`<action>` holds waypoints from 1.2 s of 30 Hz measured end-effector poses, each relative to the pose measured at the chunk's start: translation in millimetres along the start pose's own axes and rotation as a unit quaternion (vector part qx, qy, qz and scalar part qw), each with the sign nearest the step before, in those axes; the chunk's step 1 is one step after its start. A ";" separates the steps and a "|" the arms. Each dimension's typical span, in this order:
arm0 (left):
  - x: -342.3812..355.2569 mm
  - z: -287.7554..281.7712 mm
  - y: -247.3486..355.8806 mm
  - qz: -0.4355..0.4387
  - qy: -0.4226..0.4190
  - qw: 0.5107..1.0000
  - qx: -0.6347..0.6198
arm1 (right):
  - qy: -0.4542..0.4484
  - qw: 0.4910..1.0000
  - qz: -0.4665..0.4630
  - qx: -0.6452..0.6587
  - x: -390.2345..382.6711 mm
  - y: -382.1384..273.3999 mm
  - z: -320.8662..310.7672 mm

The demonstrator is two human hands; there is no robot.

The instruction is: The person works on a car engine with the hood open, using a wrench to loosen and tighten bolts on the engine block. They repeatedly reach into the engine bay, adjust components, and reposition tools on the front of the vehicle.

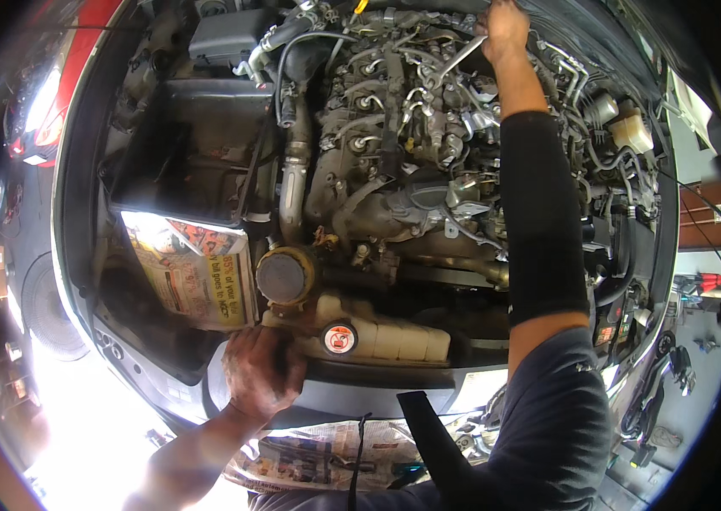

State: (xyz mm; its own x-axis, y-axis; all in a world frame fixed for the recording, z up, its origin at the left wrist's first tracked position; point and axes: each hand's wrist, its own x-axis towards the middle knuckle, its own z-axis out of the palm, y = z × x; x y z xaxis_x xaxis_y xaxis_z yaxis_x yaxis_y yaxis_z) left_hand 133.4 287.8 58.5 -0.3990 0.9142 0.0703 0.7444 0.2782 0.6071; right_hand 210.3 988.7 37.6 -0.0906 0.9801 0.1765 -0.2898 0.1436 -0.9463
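Observation:
My right hand [505, 27] reaches to the far side of the engine [377, 111], closed round one end of a silver wrench [461, 56]. The wrench slants down to the left, its other end among metal pipes and fittings on top of the engine. Down at the front edge of the engine bay, my left hand [263, 371] rests on the grey front panel [335, 397] with its fingers curled in. What those fingers hold, if anything, is hidden. Just beyond that hand are a cream plastic tank [386, 339] with a round cap [340, 339] and a dark, dirty round cap [284, 274].
A sheet of newspaper [194, 277] lies left of the dark cap, beside an open black box [198, 145]. More newspaper [335, 451] with tools is near my body. A pale fluid reservoir [633, 133] sits at the right. Beyond the left edge, a red car [62, 85] is visible.

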 end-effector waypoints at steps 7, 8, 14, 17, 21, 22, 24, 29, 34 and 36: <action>-1.1 1.6 1.3 0.002 0.004 1.000 0.006 | 0.044 0.981 -0.186 0.036 -80.0 4.0 -18.6; -1.4 1.8 1.3 0.002 0.007 1.000 0.004 | 0.039 0.982 -0.135 0.129 -96.5 -4.5 -17.3; -2.4 1.7 1.8 0.009 0.000 1.000 0.014 | 0.106 0.981 -0.137 0.085 -175.3 -27.6 -3.5; -2.2 0.8 3.5 0.010 -0.002 1.000 0.005 | 0.099 0.982 -0.145 0.074 -180.0 -30.2 -6.8; -3.1 2.4 3.8 0.008 0.001 1.000 0.002 | 0.117 0.979 -0.164 -0.002 -174.0 -31.2 -8.8; -3.8 3.0 2.9 0.005 -0.002 1.000 0.001 | 0.118 0.978 -0.172 0.006 -173.8 -29.9 -8.9; -4.8 5.8 0.1 0.011 -0.004 1.000 0.003 | 0.109 0.973 -0.202 0.000 -173.1 -26.0 -11.3; -7.1 7.7 -2.6 0.027 -0.003 0.999 0.023 | 0.093 0.956 -0.214 -0.178 -118.7 -25.3 -24.5; -0.3 -0.4 -1.4 -0.004 -0.003 1.000 -0.013 | 0.082 0.894 -0.160 -0.410 -36.3 -9.1 17.4; 0.4 -0.3 -1.4 -0.004 -0.019 1.000 -0.016 | 0.087 0.892 -0.136 -0.423 -25.5 -3.3 23.7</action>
State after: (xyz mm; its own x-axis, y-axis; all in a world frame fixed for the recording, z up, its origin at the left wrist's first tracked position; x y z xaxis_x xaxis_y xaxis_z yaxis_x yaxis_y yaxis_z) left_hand 132.1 287.7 57.9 -0.3830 0.9231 0.0354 0.7236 0.2760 0.6326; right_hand 191.0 960.0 42.6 0.0439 0.8895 0.4548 0.5500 0.3585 -0.7543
